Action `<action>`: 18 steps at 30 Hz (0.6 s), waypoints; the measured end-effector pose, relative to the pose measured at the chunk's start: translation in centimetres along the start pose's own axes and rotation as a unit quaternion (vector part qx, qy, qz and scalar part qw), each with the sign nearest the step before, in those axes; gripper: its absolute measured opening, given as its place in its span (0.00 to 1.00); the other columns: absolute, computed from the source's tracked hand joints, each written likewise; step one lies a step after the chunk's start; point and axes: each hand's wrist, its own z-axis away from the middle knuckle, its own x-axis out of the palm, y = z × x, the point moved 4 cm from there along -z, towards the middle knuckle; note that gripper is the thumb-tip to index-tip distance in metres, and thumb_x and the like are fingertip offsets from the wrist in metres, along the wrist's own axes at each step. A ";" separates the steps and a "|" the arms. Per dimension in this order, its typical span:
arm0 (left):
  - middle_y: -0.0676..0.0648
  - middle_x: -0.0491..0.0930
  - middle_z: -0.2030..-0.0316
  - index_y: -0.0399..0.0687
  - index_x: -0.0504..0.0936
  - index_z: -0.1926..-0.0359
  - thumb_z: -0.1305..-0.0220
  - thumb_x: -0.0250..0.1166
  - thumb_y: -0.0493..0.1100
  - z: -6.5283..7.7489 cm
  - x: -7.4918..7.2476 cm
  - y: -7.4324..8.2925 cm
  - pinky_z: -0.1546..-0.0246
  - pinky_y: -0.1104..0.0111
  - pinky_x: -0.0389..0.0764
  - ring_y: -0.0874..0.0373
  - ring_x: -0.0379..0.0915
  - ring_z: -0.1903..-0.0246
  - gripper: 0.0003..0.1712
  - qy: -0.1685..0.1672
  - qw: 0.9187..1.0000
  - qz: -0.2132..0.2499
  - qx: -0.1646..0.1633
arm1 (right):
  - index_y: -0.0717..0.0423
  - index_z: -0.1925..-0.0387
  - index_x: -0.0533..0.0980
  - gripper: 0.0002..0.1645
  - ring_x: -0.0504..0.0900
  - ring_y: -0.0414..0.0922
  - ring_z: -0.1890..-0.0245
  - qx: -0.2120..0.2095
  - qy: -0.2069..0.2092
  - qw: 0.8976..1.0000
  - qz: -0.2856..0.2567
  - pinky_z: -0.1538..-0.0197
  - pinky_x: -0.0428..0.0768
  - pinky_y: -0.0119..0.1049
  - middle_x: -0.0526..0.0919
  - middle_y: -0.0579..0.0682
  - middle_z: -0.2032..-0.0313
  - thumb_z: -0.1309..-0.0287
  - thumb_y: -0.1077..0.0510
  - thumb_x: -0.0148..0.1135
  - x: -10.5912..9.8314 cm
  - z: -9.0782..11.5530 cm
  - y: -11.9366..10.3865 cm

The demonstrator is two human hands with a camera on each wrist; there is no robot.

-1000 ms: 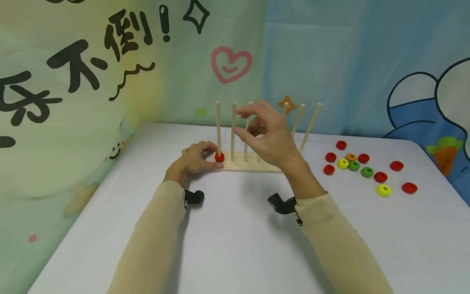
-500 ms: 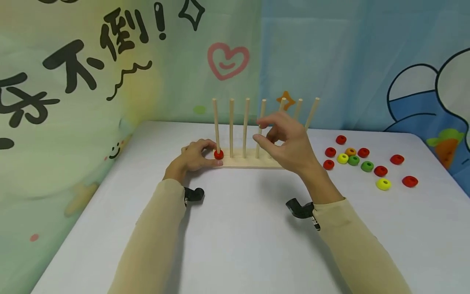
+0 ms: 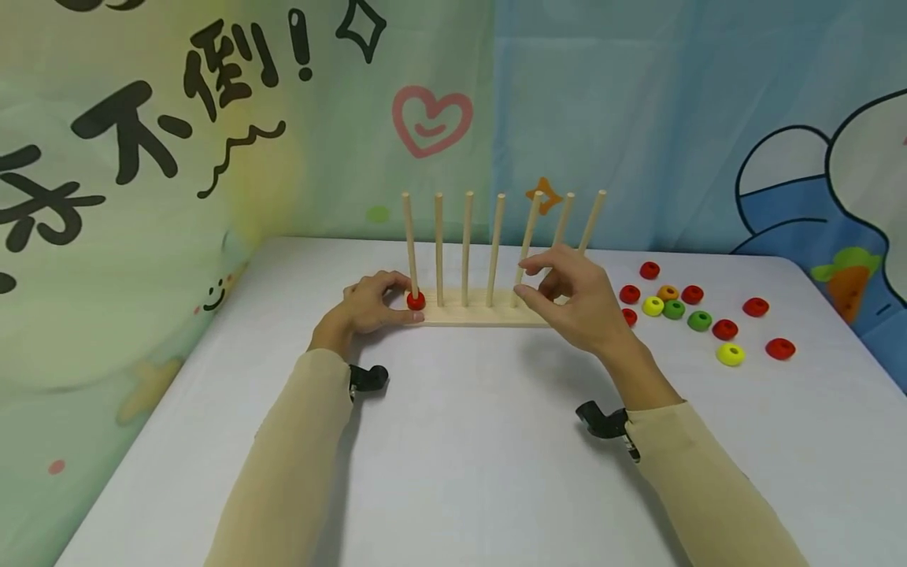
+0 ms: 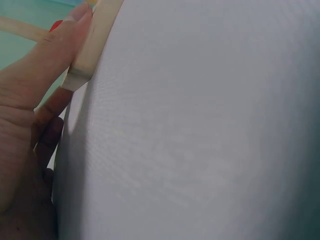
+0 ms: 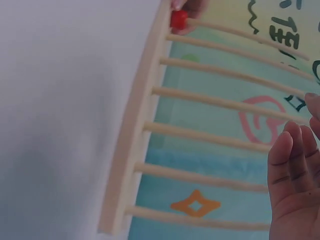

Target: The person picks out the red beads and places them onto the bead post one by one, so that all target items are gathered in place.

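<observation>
A wooden peg stand (image 3: 489, 316) with a row of several upright pegs stands on the table. One red bead (image 3: 416, 301) sits low on its leftmost peg. My left hand (image 3: 368, 303) grips the left end of the base, thumb along the front edge and fingers behind, beside that bead. In the left wrist view the thumb (image 4: 65, 45) lies over the base's end. Raised in front of the pegs on the right is my right hand (image 3: 574, 299), with thumb and forefinger apart and nothing between them. Its slightly bent fingers (image 5: 282, 160) show in the right wrist view.
Loose beads lie on the table right of the stand: several red ones (image 3: 755, 307), two yellow (image 3: 730, 354), two green (image 3: 699, 320) and an orange one (image 3: 668, 293). A printed cloth backdrop (image 3: 588, 94) hangs behind the table.
My right hand has moved right and down along the row of pegs, uncovering the middle ones. The left hand keeps its grip on the base; the red bead stays on the leftmost peg.
</observation>
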 end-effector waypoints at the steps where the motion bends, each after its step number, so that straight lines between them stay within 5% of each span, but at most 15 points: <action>1: 0.51 0.72 0.38 0.61 0.76 0.45 0.52 0.75 0.65 0.0 0.0 0.0 0.37 0.46 0.49 0.48 0.57 0.35 0.35 0.000 1.000 0.002 0.000 | 0.68 0.58 0.77 0.19 0.77 0.46 0.80 0.002 -0.002 1.000 0.008 0.70 0.78 0.27 0.79 0.58 0.64 0.54 0.78 0.70 -0.1 0.2 0.1; 7: 0.51 0.72 0.38 0.61 0.76 0.46 0.53 0.75 0.66 -0.1 0.1 0.1 0.37 0.46 0.48 0.48 0.57 0.35 0.35 -0.002 1.000 0.008 0.001 | 0.66 0.57 0.77 0.19 0.77 0.45 0.79 0.024 -0.007 0.999 0.048 0.71 0.77 0.27 0.79 0.56 0.63 0.53 0.75 0.71 -1.1 1.5 1.1; 18: 0.50 0.72 0.39 0.60 0.76 0.47 0.52 0.76 0.65 0.1 0.0 0.1 0.37 0.46 0.47 0.47 0.57 0.35 0.33 0.000 1.000 0.011 0.003 | 0.53 0.51 0.80 0.19 0.77 0.39 0.75 0.098 -0.028 0.991 0.083 0.68 0.77 0.27 0.80 0.47 0.59 0.45 0.64 0.71 -2.4 4.7 6.5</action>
